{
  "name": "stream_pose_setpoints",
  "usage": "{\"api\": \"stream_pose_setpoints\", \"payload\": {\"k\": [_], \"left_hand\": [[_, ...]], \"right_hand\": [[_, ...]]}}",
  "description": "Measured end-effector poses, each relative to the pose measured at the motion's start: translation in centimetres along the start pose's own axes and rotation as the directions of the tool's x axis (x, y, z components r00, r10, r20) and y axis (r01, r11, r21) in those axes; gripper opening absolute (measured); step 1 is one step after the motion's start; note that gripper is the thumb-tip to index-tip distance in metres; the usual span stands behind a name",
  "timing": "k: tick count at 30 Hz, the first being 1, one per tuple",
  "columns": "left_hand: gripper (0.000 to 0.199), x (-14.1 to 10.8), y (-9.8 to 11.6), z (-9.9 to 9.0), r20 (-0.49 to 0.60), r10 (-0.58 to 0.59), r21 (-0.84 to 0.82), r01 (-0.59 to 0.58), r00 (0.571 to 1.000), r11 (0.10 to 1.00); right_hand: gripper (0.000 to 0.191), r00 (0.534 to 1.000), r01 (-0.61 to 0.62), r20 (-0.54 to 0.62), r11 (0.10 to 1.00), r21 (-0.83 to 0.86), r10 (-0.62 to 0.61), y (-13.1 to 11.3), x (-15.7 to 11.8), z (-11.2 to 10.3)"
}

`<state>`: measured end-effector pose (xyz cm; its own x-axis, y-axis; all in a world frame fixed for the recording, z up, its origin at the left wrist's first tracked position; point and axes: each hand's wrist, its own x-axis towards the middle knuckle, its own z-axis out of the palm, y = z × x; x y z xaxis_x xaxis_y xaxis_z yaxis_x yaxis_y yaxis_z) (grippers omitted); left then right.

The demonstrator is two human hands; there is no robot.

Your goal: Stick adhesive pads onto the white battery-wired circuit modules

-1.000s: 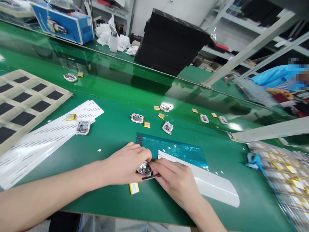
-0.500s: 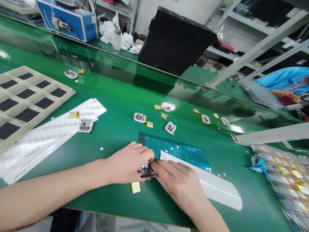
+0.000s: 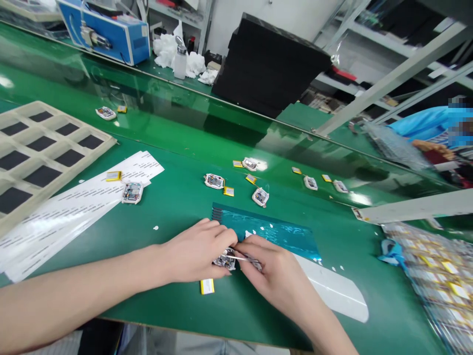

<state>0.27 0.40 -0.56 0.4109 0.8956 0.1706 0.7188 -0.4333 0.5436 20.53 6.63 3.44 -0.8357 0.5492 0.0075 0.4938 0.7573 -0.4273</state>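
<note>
My left hand [image 3: 197, 251] is closed round a small white-cased circuit board [image 3: 225, 260], pressing it to the green bench. Between the fingers of my right hand [image 3: 279, 268] are slim metal tweezers [image 3: 244, 258], their tip pointing left over the board. Fingers of both hands meet above it and hide part of the board. Just below my left hand lies a yellow-edged battery [image 3: 207, 286]. Behind the hands a teal film strip [image 3: 269, 230] with dark pieces at its left end lies flat. A white backing sheet [image 3: 336, 291] sticks out beyond my right hand.
Several cased boards [image 3: 214, 181] with batteries lie farther back. Printed white label sheets [image 3: 81, 212] and a compartment tray [image 3: 107, 143] are at left. At right stands a wrapped tray of batteries [image 3: 424, 276]. A person's hand [image 3: 430, 147] shows far right.
The tweezers have turned in my right hand: a dark edge below the board earlier, now a bright shaft across it. My left hand has barely moved.
</note>
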Motion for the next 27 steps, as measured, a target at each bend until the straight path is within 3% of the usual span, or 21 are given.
{"api": "stream_pose_setpoints", "payload": {"k": [6,8,10,12,14,16,17,22,27], "left_hand": [[0.027,-0.3,0.4,-0.1,-0.103,0.088,0.009,-0.088,0.991,0.996],[0.025,-0.4,0.7,-0.1,-0.116,0.042,-0.086,-0.053,0.992,0.995],[0.026,-0.5,1.0,-0.1,-0.127,-0.089,-0.284,0.05,0.988,0.958],[0.028,-0.6,1.4,0.0,-0.071,-0.231,-0.553,0.154,0.97,0.819],[0.026,-0.5,1.8,-0.1,0.035,-0.287,-0.76,0.211,0.957,0.615],[0.021,-0.5,2.1,-0.1,0.097,-0.288,-0.853,0.229,0.953,0.469],[0.019,-0.5,2.2,-0.1,0.101,-0.294,-0.866,0.23,0.95,0.444],[0.022,-0.6,2.4,-0.1,0.065,-0.348,-0.825,0.247,0.935,0.509],[0.023,-0.5,2.2,0.0,-0.067,-0.36,-0.775,0.179,0.931,0.606]], "right_hand": [[0.027,0.982,-0.165,-0.029,0.932,0.323,0.184,-0.7,0.3,0.3],[0.028,0.976,-0.18,-0.048,0.91,0.373,0.212,-0.9,0.1,0.6],[0.024,0.967,-0.172,-0.101,0.895,0.413,0.232,-1.2,-0.3,0.8],[0.02,0.955,-0.15,-0.167,0.884,0.443,0.246,-1.6,-0.7,0.8],[0.018,0.933,-0.125,-0.247,0.878,0.461,0.263,-1.9,-1.0,0.9],[0.017,0.909,-0.113,-0.31,0.88,0.461,0.279,-2.3,-1.2,1.1],[0.017,0.899,-0.109,-0.336,0.886,0.451,0.282,-2.4,-1.3,1.2],[0.022,0.874,-0.068,-0.427,0.929,0.364,0.231,-2.8,-1.4,1.9],[0.024,0.879,-0.049,-0.433,0.941,0.334,0.2,-3.0,-1.5,2.1]]}}
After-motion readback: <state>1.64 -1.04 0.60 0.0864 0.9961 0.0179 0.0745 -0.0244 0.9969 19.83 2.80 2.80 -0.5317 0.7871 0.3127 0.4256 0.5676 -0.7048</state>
